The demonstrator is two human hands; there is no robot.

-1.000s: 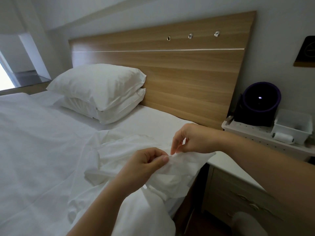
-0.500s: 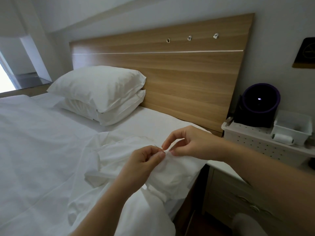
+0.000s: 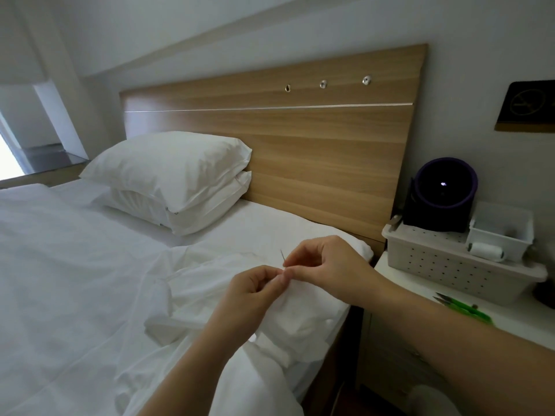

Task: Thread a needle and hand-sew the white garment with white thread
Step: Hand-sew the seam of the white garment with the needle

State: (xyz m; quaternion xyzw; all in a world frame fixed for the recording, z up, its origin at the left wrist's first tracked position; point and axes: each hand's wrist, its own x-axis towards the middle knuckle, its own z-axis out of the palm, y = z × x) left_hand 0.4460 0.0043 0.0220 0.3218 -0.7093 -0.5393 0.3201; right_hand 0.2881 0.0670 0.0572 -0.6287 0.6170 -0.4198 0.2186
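Head view, crumpled white garment (image 3: 300, 313), thin needle (image 3: 282, 256)

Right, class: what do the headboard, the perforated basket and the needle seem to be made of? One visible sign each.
Headboard: wood or wood-look laminate, matte; grain bands show. Perforated basket: likely pale plastic; moulded rim, regular holes. Needle: probably metal, thin and grey; too small to be sure.
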